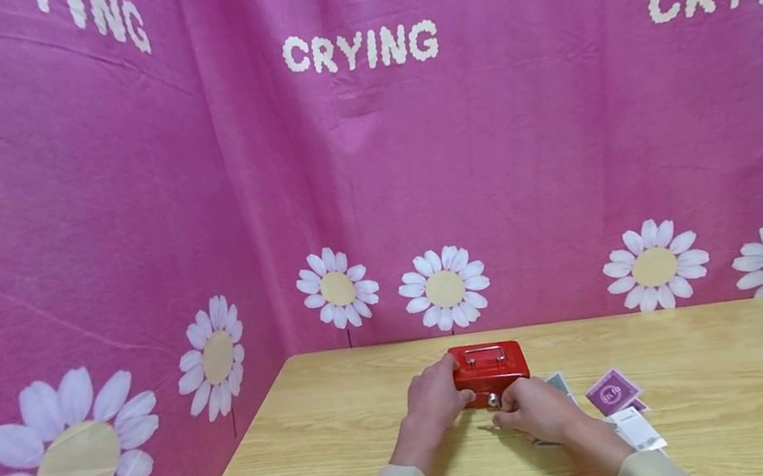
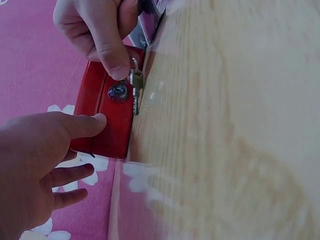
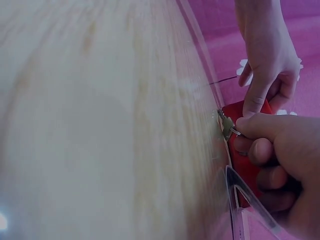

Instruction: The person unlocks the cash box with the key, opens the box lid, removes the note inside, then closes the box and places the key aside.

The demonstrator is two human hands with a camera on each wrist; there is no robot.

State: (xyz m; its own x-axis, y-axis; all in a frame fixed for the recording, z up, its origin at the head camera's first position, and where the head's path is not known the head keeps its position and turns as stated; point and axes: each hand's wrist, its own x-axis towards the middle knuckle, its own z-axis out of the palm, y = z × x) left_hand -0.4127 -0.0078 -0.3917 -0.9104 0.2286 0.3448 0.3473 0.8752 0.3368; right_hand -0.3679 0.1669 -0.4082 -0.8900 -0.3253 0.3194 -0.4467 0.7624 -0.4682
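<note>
A red cash box (image 1: 500, 380) with a metal carry handle on its closed lid stands on the table. My left hand (image 1: 434, 393) steadies its left end, the thumb lying on the front face in the left wrist view; where the index finger lies is hidden there. The round lock (image 2: 118, 92) on the front shows a bare keyhole. Right beside it, my right hand (image 1: 534, 408) pinches a ring of small keys (image 2: 136, 82) between thumb and index finger. The keys (image 3: 228, 128) hang in front of the box, outside the lock.
Purple notes (image 1: 612, 391), a white note (image 1: 637, 429) and a greenish note (image 1: 559, 384) lie right of the box, partly behind my right hand. The wooden table (image 1: 347, 395) meets pink curtains (image 1: 528, 163) with printed daisies at the back and left.
</note>
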